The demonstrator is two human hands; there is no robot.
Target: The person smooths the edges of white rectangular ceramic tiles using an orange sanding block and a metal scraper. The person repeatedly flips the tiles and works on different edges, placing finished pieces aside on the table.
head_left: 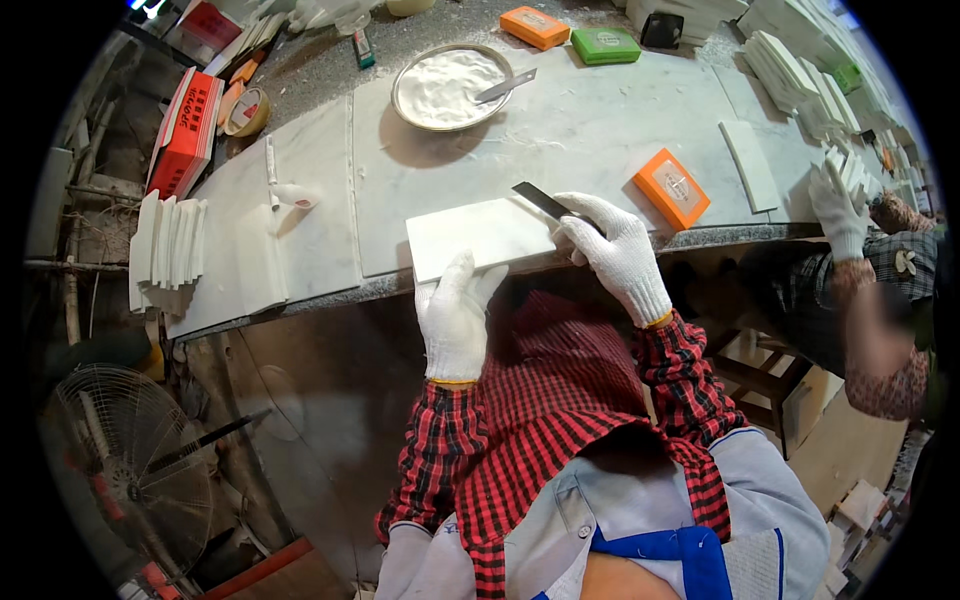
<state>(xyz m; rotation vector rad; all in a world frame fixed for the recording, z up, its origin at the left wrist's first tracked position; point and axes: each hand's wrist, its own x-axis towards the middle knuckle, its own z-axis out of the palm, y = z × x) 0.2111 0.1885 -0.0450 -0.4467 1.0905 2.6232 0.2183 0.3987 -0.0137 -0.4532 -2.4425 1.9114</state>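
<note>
My left hand (pixel 452 310), in a white knit glove, grips the near edge of a white rectangular slab (pixel 470 236), thumb on top and fingers partly hidden beneath. The slab lies tilted at the front edge of the marble-topped bench. Closed around a dark flat blade (pixel 540 199), like a putty knife, is my gloved right hand (pixel 612 255); its handle is hidden in the palm. The blade's tip is over the slab's far right corner. Beyond the slab, a metal bowl (pixel 398 98) holds white paste, with a metal spatula (pixel 506 86) resting in it.
An orange box (pixel 671 189) sits right of my hands; another orange box (pixel 534 27) and a green box (pixel 605 45) stand farther back. White slabs (pixel 170 238) lean at the left end, near a red box (pixel 187 130). A co-worker's gloved hand (pixel 838 210) is at right. A fan (pixel 135 480) stands lower left.
</note>
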